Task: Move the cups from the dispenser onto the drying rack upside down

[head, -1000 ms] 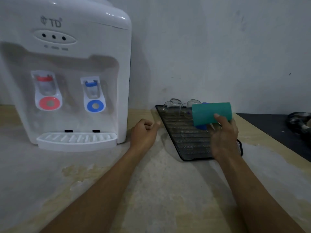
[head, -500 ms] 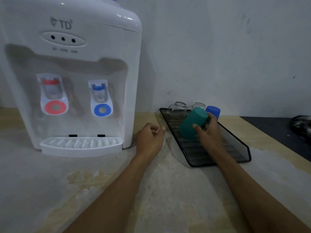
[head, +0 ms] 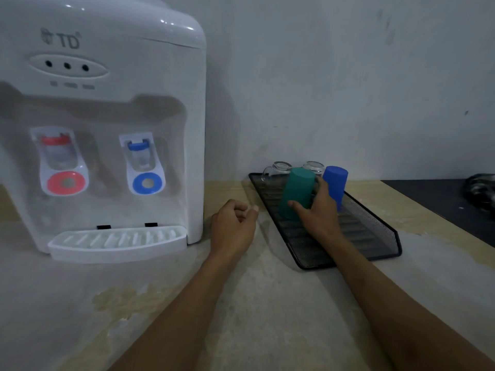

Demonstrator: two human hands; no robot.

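- Left hand rests on the counter as a loose fist holding nothing, between the dispenser and the drying rack.
- Right hand is wrapped around the green cup, thumb in front, fingers behind; the cup is mouth-down and tilted, its rim at the mesh (whether it sits flat I cannot tell).
- To finish well, level the rim onto the mesh before letting go, so it doesn't tip.
- Two clear glasses and a blue cup stand inverted just behind, so withdraw toward the body.
- Open mesh lies nearer the person; the dispenser's drip tray holds no cups.
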